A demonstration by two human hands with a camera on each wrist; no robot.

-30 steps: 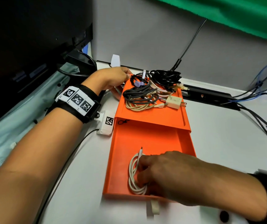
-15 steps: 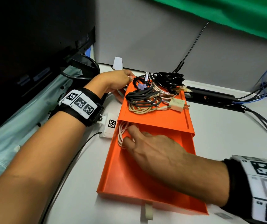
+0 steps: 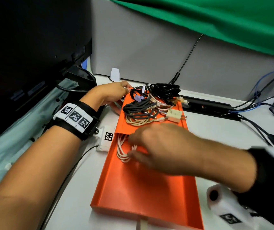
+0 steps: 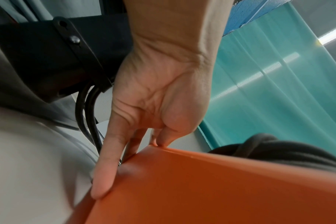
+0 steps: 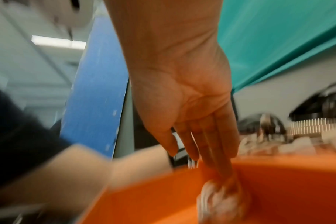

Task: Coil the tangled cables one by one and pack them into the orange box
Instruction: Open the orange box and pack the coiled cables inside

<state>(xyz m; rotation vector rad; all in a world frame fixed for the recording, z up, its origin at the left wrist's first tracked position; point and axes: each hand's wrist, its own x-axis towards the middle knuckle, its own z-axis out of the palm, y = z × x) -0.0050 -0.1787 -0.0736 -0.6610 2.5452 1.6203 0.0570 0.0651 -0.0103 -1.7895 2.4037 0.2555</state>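
The orange box's drawer (image 3: 141, 188) is slid out toward me from its sleeve (image 3: 124, 120). A coiled white cable (image 3: 122, 150) lies in the drawer at the sleeve's mouth, its far end tucked under. My right hand (image 3: 131, 145) reaches into the drawer; its straight fingers (image 5: 211, 151) press on the blurred white coil (image 5: 217, 201). Tangled black, grey and beige cables (image 3: 149, 103) are piled on top of the sleeve. My left hand (image 3: 116, 90) braces the sleeve's far left corner, straight fingers (image 4: 109, 166) against its side and thumb on the top edge.
A white plug adapter (image 3: 174, 114) lies with the tangle. A black monitor (image 3: 33, 47) stands at the left and a white tagged block (image 3: 106, 138) beside the box. Behind are a black power strip (image 3: 207, 105) and loose wires (image 3: 257, 105). A white roll (image 3: 219, 198) lies near right.
My right hand has pushed the white coil from the drawer's near end up to the sleeve's mouth. The left hand has stayed on the sleeve's corner.
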